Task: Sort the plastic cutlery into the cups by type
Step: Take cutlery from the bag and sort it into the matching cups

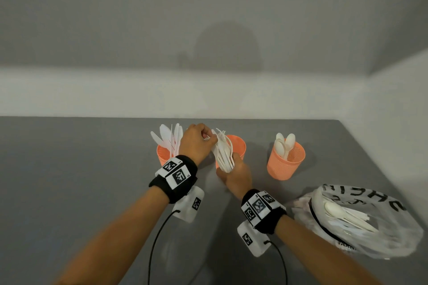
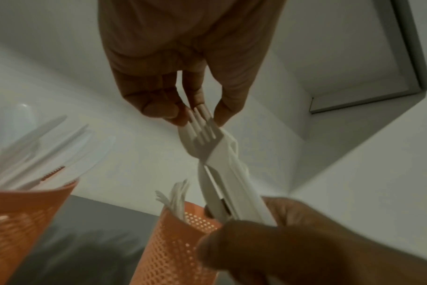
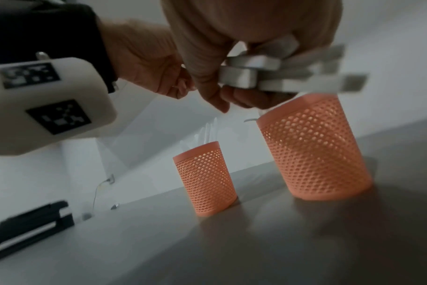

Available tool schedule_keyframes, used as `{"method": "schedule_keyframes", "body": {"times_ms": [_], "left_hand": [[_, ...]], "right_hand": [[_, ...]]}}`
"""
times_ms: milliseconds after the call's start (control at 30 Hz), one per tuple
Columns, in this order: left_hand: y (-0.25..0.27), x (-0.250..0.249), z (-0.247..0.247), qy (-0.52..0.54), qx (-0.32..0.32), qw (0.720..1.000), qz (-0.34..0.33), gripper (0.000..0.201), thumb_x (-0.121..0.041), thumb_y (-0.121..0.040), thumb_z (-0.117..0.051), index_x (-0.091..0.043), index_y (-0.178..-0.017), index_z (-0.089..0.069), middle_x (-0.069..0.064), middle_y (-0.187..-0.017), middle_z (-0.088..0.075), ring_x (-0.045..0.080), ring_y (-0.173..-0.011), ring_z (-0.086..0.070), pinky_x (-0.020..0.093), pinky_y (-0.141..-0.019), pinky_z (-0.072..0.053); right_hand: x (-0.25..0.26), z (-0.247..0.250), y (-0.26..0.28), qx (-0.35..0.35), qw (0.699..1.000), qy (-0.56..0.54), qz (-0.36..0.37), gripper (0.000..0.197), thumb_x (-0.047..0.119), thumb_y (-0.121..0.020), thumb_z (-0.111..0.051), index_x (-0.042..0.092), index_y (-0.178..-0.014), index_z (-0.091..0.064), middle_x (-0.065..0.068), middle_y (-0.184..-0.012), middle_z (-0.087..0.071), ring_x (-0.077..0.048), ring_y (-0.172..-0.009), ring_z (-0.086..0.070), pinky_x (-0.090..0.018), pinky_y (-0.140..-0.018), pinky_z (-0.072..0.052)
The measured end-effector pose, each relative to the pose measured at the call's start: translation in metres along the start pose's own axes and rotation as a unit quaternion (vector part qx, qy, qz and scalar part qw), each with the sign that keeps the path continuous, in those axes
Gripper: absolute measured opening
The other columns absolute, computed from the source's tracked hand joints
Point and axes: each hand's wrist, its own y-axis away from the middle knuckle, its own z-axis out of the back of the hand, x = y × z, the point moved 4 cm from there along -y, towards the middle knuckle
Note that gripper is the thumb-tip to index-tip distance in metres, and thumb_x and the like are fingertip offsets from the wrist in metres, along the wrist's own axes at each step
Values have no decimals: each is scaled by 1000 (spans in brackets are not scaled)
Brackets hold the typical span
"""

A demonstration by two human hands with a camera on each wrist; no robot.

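Three orange mesh cups stand in a row on the grey table: the left cup [image 1: 163, 154] holds knives, the middle cup [image 1: 238, 146] holds forks, the right cup [image 1: 286, 164] holds spoons. My right hand [image 1: 231, 165] grips a bundle of white cutlery [image 1: 222, 151] by its handles, in front of and above the middle cup [image 3: 314, 152]. My left hand [image 1: 207, 137] pinches the tines of a fork [image 2: 201, 135] at the bundle's top. In the right wrist view the handle ends [image 3: 268, 73] jut from my fist above the cup's rim.
A clear plastic bag [image 1: 370, 236] with black lettering lies at the right front and holds more white cutlery [image 1: 347, 215]. White walls close the table's far and right edges. A black object [image 3: 29, 225] lies far off to the left.
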Motion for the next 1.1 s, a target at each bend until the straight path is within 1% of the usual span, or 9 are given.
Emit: {"method": "schedule_keyframes", "body": {"times_ms": [133,233,367,433,533,667,833,933,1100], "left_hand": [[2,-13,-3,22,9,1000,-13,8,-15,-83,-58,-11,-79,-52,8,-89,-56,19,-78,-51,26,-70,-38],[-2,-22,3,22,-12,999,-44,7,-14,-85,-55,-12,-81,-48,7,-92,-52,21,-79,-51,25,-69,-37],[-12,-35,33,198,-79,976,-48,19,-6,-89,-50,-19,-77,-43,11,-77,-59,29,-69,-62,38,-67,-55],[-18,-38,56,279,-129,950,-51,25,-3,-91,-47,-23,-78,-40,11,-71,-61,24,-62,-63,35,-62,-56],[-25,-35,94,299,-238,920,-90,22,-3,-91,-47,-23,-89,-39,5,-68,-60,9,-55,-61,26,-61,-56],[-28,-6,119,190,-305,925,-126,28,-9,-91,-46,-14,-118,-40,2,-74,-59,17,-65,-61,23,-68,-53],[-21,37,97,23,-246,958,-147,26,-8,-94,-45,-5,-119,-50,18,-91,-65,23,-79,-61,28,-73,-49],[-17,61,74,-14,-199,972,-121,29,-6,-93,-45,-3,-121,-48,21,-94,-66,33,-80,-64,35,-73,-52],[-18,98,45,-65,-105,992,-31,24,-6,-92,-45,-4,-116,-50,23,-98,-65,39,-87,-63,43,-75,-52]], "right_hand": [[-7,-8,-1,64,988,-131,-40,43,0,-80,-58,21,-116,-48,1,-68,-49,-11,-50,-43,-23,-43,-36],[-10,-11,-3,83,987,-137,-35,44,3,-83,-54,17,-124,-48,2,-68,-49,-9,-51,-42,-22,-44,-34],[-9,-10,-3,101,986,-128,-40,41,1,-87,-51,20,-123,-47,10,-70,-51,3,-47,-47,-9,-44,-33],[-8,-10,-1,111,982,-144,-52,41,1,-89,-48,28,-119,-43,7,-66,-47,3,-38,-43,-10,-40,-32],[-8,-9,-1,114,978,-160,-65,34,7,-91,-48,33,-112,-44,-1,-58,-38,-1,-34,-33,-16,-35,-29],[-7,-8,0,118,975,-176,-66,5,23,-91,-57,23,-93,-53,1,-54,-38,-3,-34,-31,-18,-35,-30],[-9,-9,-4,127,970,-189,-88,27,36,-89,-59,18,-71,-50,6,-47,-39,-6,-34,-33,-18,-36,-32],[-7,-11,-4,143,964,-202,-96,23,37,-89,-59,19,-77,-55,7,-46,-40,-7,-35,-35,-19,-37,-35],[-6,-8,-4,139,962,-208,-108,24,40,-89,-57,16,-85,-58,6,-47,-40,-7,-37,-39,-20,-41,-38]]}}
